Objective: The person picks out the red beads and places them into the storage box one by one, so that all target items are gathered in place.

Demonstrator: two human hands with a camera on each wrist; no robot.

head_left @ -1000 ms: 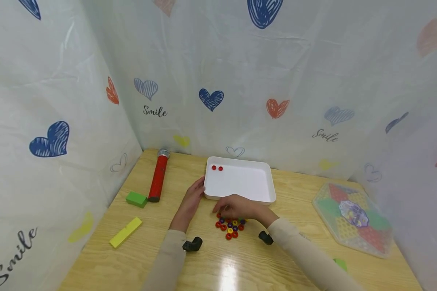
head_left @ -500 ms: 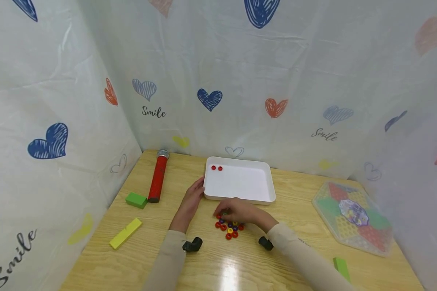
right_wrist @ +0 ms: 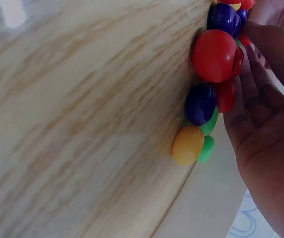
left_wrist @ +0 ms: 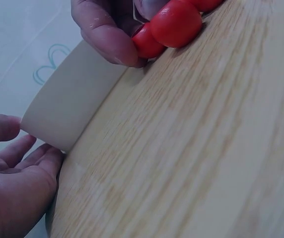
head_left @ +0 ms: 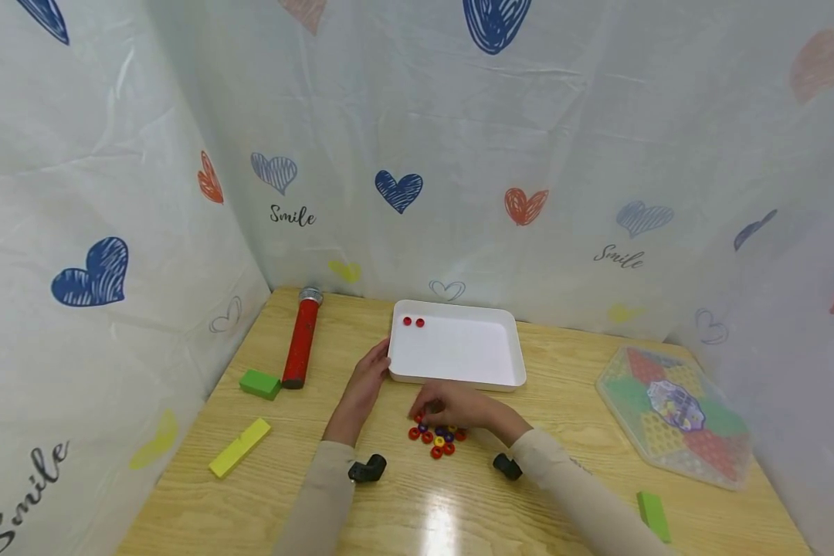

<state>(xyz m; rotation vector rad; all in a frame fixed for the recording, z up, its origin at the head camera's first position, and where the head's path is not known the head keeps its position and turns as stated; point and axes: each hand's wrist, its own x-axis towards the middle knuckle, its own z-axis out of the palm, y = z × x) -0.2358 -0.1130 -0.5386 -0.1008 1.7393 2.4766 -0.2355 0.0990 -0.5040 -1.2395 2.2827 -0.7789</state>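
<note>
My left hand [head_left: 363, 386] holds the front left corner of a white tray [head_left: 466, 347], its thumb at the rim and its fingers along the outer wall. Two red beads [head_left: 420, 323] lie inside the tray near its back left corner. In front of the tray, my right hand [head_left: 455, 405] reaches over a small pile of red, blue, yellow and green beads [head_left: 439, 441]. In the left wrist view its thumb and finger pinch a red bead [left_wrist: 147, 42], right beside another red bead [left_wrist: 177, 24]. Part of the pile is hidden under the right hand.
A red tube with a silver end [head_left: 302, 340] lies left of the tray, with a green block [head_left: 260, 384] and a yellow block [head_left: 240, 447] nearby. At the right are a clear hexagonal case [head_left: 674, 417] and another green block [head_left: 654, 516]. A patterned curtain [head_left: 459, 255] stands behind.
My right hand has shifted slightly toward me over the pile, and its fingertips have come together at a red bead. The left hand and the tray stay in place.
</note>
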